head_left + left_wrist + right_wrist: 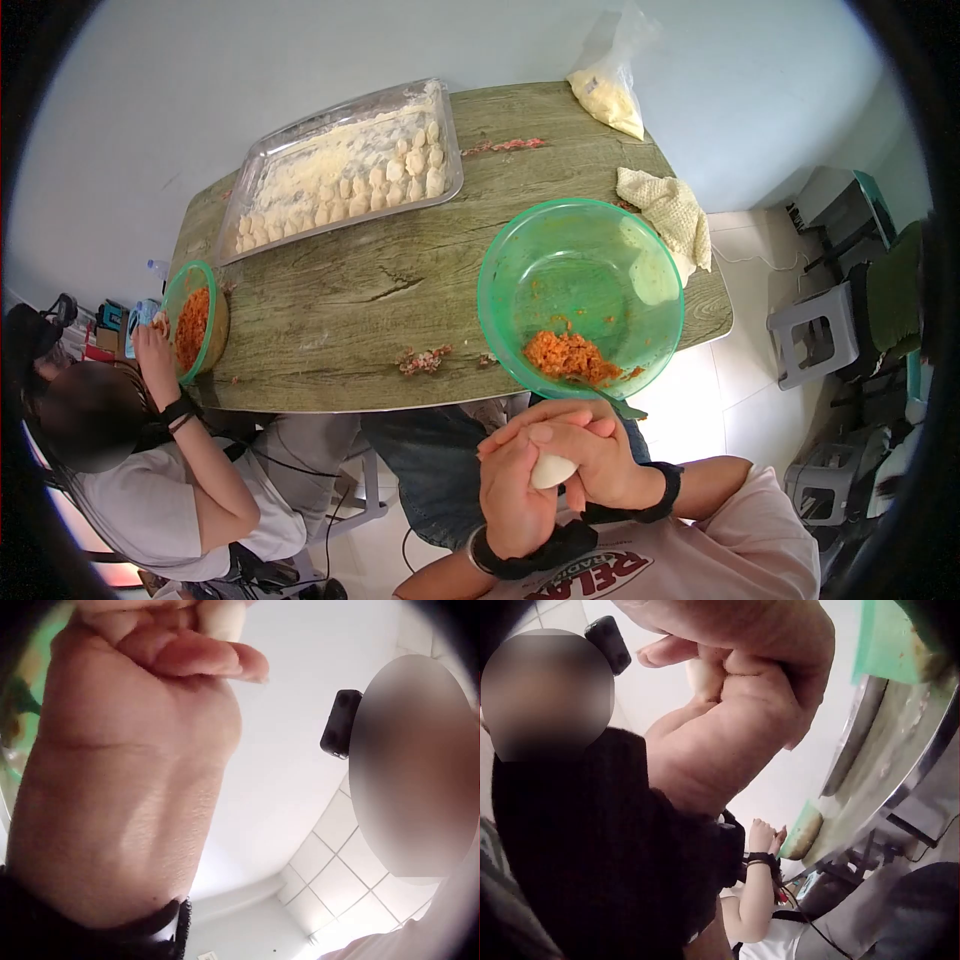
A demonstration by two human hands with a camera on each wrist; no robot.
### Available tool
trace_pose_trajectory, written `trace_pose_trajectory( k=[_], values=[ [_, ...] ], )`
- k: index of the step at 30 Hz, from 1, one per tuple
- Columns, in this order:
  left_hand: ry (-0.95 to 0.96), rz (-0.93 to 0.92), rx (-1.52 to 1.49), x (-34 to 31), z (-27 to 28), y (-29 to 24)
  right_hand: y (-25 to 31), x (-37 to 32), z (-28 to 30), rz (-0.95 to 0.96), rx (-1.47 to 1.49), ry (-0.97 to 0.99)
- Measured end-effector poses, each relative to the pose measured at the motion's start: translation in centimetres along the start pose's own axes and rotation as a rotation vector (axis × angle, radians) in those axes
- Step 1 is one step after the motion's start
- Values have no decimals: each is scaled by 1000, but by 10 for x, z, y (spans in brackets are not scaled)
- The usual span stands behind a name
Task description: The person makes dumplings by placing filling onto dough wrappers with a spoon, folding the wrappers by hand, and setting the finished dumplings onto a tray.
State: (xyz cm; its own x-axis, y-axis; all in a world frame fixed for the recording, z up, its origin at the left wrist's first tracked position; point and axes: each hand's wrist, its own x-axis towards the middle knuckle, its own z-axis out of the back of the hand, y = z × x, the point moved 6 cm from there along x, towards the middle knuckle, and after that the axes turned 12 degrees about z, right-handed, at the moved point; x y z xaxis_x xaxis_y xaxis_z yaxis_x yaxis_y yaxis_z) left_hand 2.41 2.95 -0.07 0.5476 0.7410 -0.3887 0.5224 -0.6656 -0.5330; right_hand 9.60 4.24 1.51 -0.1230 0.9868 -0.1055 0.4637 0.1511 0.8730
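Observation:
In the head view, my left hand [515,500] and right hand [615,470] are pressed together in front of my chest, fingers wrapped round a pale, smooth dumpling [552,471]. Only one rounded end of it shows; the rest is hidden in the palms. The left wrist view has the white dough [223,621] beside curled fingers [199,656]. From the right wrist, a bit of it [703,679] appears between both hands. Just beyond the hands stands a green basin [490,310] with orange filling [570,358] at its near side.
A clear tray [455,165] of floured dumplings lies at the table's back left. A cloth [670,210] and a bag of yellowish powder [610,95] are at the right end. On the left, another person [215,480] reaches to a second green bowl [210,345] of filling. Grey stools [815,340] stand right.

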Motion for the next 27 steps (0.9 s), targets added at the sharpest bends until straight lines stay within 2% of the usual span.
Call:
trace_pose_trajectory(
  k=[5, 6, 7, 8, 10, 11, 12, 13, 14, 15, 17, 18, 19, 21, 22, 23, 25, 26, 27],
  values=[
    [20, -31, -72, -1, 9, 4, -2, 0, -6, 123, -68, 2],
    [-45, -99, 92, -3, 12, 1, -3, 0, -6, 122, -68, 3],
    [-110, -166, 256, -5, 13, -3, 0, 0, -7, 207, -136, 21],
    [-111, -165, 255, -3, 11, -4, 2, 0, -8, 292, -203, 38],
    [-143, -555, 660, -9, -6, -25, -21, 3, 2, 275, -144, -11],
    [-143, -561, 661, -8, -5, -26, -28, 4, 7, 262, -84, -54],
    [-226, -502, 793, -3, 0, -25, -24, 6, 6, 265, -81, -48],
    [-311, -437, 923, 1, 6, -24, -23, 7, 7, 178, -126, -72],
    [-125, -88, 363, 12, 22, -11, -25, 7, 9, 89, -172, -97],
    [-128, -89, 365, 14, 25, -10, -29, 8, 10, 88, -169, -95],
    [-161, -179, 204, 14, 29, -14, -30, 12, 5, 250, 140, 12],
    [-162, -179, 209, 13, 28, -17, -27, 11, 1, 220, 183, 132],
    [-164, -247, 460, 7, 22, -27, -26, 11, -2, 223, 187, 132],
    [-158, -379, 967, -3, 6, -44, -29, 7, -8, 58, 558, 34],
    [-95, -474, 1244, -5, -7, -50, -24, 6, -10, -4, 599, 45],
    [-94, -473, 1251, -3, -10, -52, -17, 3, -10, 0, 604, 46],
    [-246, -744, 1955, -6, -26, -51, -18, -7, -9, -214, 684, 7],
    [-266, -661, 1879, -5, -21, -53, -17, -6, -8, -210, 690, 10],
    [-264, -662, 1887, -5, -23, -54, -13, -5, -10, -186, 697, 71]
  ],
)
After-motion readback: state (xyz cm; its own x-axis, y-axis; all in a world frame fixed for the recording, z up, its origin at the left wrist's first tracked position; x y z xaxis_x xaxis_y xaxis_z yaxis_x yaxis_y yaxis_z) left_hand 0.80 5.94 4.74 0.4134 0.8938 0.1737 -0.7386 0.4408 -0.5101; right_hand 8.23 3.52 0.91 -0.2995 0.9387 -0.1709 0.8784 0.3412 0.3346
